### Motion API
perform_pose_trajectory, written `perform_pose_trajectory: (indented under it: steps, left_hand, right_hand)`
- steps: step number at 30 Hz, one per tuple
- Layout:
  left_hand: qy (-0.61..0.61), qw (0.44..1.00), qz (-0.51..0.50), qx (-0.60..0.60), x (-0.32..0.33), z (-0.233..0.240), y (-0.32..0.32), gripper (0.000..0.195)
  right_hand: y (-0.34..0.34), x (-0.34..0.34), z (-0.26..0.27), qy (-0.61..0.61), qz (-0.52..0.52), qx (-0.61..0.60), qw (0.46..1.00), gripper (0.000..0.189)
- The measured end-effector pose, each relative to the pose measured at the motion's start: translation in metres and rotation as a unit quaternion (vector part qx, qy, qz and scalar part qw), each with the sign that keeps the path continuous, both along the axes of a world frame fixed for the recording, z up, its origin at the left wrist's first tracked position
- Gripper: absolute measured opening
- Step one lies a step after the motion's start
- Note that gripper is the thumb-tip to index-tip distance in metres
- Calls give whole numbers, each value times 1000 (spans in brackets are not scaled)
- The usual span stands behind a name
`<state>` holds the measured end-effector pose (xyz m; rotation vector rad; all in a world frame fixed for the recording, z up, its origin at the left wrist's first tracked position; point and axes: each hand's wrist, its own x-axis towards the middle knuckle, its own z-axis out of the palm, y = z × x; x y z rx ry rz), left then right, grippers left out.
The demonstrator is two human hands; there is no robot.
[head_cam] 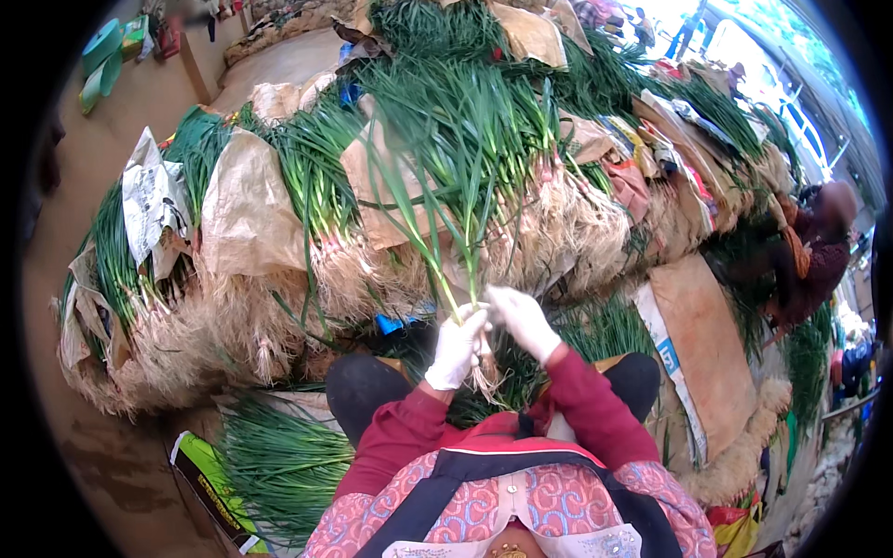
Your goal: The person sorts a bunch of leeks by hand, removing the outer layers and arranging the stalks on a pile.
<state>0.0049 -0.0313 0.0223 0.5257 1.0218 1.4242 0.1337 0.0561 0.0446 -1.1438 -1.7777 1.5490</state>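
Note:
My left hand (455, 349), in a white glove, grips a few young garlic plants by their lower stems. Their long green leaves (417, 240) fan out away from me, and their pale roots (486, 380) hang below the fist. Close to the right of those stems is my right hand (523, 322), gloved too and slightly blurred; whether its fingers hold anything cannot be made out. Beyond both hands lies a long heap of garlic plants (516, 139), with the shaggy roots (579, 216) facing me.
Brown sacking (251, 202) and a white sack (150, 199) cover parts of the heap. Cut-looking green leaves (289, 460) lie at lower left beside a green-and-black bag (216, 492). A brown sheet (701, 349) lies at right, near another person (816, 258).

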Motion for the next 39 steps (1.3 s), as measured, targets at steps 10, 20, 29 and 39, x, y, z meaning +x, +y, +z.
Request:
perform_pose_trajectory:
  steps: [10, 20, 29, 39]
  left_hand:
    - [20, 999, -33, -17, 3, -5, -17, 20]
    - [-9, 997, -71, -5, -14, 26, -39, 20]
    - [-57, 994, -92, -17, -16, 25, -67, 27]
    - [-330, 933, -130, 61, -10, 36, -96, 41]
  right_hand:
    - [13, -44, -35, 134, -34, -185, 973, 28]
    - [32, 23, -110, -304, 61, 263, 914, 29]
    - [6, -13, 15, 107, -72, 42, 991, 33]
    - [-28, -69, -6, 170, 4, 120, 978, 31]
